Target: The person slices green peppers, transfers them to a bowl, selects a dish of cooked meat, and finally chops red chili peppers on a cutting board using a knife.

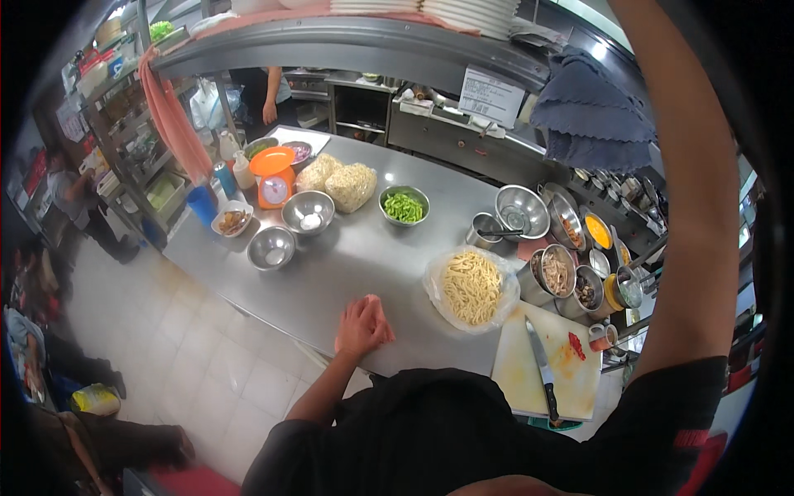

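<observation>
Presently, the left hand [362, 324] lay flat, fingers together, on a pink cloth [382, 329] at the steel counter's [364, 248] near edge; bagged noodles [471, 288] at two o'clock; right hand out of frame.

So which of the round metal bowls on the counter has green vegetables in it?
The metal bowl beside the bags of noodles; the two bowls nearer the orange scale hold only something small and white.

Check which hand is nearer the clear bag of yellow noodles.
Left. The left hand rests flat on the steel table, just left of the noodle bag. The right arm reaches up past the frame; its hand is out of view.
</observation>
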`<state>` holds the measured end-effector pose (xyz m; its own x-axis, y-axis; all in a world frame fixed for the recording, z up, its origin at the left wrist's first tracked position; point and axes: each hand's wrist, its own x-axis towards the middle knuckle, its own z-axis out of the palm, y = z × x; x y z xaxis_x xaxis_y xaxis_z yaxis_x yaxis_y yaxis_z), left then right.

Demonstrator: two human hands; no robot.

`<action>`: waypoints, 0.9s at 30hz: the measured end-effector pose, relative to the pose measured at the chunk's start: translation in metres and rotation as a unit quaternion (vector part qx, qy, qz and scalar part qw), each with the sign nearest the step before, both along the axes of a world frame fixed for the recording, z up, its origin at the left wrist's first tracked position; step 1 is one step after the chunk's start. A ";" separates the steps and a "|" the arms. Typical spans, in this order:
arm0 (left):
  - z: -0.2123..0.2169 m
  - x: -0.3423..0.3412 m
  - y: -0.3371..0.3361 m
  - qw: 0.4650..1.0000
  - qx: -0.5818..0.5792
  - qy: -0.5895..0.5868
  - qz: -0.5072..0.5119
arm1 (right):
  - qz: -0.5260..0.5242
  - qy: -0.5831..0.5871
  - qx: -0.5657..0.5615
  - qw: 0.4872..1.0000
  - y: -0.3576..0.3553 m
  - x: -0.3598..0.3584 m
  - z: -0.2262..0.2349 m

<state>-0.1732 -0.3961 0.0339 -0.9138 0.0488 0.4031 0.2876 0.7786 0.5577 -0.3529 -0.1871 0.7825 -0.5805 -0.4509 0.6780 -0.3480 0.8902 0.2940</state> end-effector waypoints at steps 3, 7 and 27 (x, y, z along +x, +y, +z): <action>0.001 0.001 0.001 0.998 0.063 -0.011 -0.013 | 0.019 0.151 0.022 0.988 0.016 -0.019 0.002; -0.014 0.007 -0.011 0.983 0.181 0.007 0.002 | 0.017 0.129 -0.023 0.991 0.006 0.014 -0.008; 0.258 -0.079 -0.013 0.907 0.174 0.376 -0.068 | 0.070 0.127 -0.155 0.977 0.028 0.105 -0.008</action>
